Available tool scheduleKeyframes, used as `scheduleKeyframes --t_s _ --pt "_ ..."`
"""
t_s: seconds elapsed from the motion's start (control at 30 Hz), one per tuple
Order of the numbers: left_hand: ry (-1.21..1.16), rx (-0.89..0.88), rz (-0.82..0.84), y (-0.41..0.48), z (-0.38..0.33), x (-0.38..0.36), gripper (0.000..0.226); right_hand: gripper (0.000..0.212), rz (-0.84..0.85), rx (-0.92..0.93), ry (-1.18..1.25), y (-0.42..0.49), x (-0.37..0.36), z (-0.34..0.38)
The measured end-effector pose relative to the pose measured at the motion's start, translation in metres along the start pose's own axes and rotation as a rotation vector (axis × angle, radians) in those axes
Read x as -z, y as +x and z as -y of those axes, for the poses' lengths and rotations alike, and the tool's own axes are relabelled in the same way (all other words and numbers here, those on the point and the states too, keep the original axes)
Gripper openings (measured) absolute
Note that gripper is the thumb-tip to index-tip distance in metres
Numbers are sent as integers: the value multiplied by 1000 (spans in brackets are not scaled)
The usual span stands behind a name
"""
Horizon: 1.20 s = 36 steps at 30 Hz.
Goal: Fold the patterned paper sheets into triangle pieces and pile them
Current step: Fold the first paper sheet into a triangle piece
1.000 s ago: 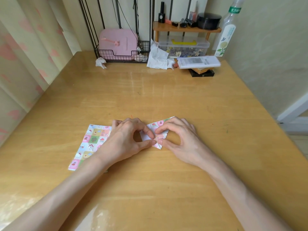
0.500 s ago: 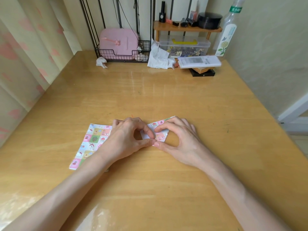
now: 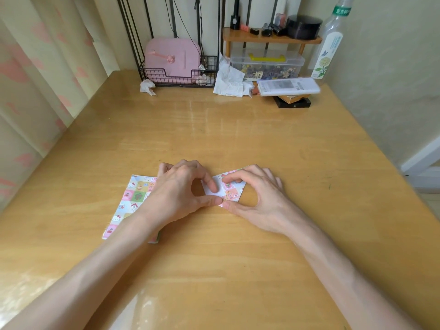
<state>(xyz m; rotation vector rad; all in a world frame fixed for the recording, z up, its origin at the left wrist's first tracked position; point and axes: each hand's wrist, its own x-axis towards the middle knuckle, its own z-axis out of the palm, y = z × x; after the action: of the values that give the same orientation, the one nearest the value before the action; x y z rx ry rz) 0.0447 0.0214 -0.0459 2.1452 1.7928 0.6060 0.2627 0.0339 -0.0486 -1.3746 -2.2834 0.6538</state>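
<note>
Your left hand (image 3: pixel 181 189) hides the right edge of the unfolded patterned sheets (image 3: pixel 132 201). Its forefinger and thumb are curled, pinching the folded piece (image 3: pixel 229 190) on its white face, probably to pin it while the crease sets. The piece lies flat on the table (image 3: pixel 238 258) between both hands. Your right hand (image 3: pixel 259 198) pinches the patterned flap likewise, and the thumb tips meet at the near corner. No finished pile is visible. Far edge: crumpled tissue (image 3: pixel 147 86), wire basket (image 3: pixel 166 78), clear box (image 3: pixel 266 64), bottle (image 3: pixel 329 44). All are well apart, and nothing obstructs.
</note>
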Motion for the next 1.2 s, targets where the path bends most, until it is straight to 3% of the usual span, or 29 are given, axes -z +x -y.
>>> scheduleKeyframes --t_s 1.2 --pt "-22 46 121 5 2 4 19 46 18 -95 -14 4 -9 7"
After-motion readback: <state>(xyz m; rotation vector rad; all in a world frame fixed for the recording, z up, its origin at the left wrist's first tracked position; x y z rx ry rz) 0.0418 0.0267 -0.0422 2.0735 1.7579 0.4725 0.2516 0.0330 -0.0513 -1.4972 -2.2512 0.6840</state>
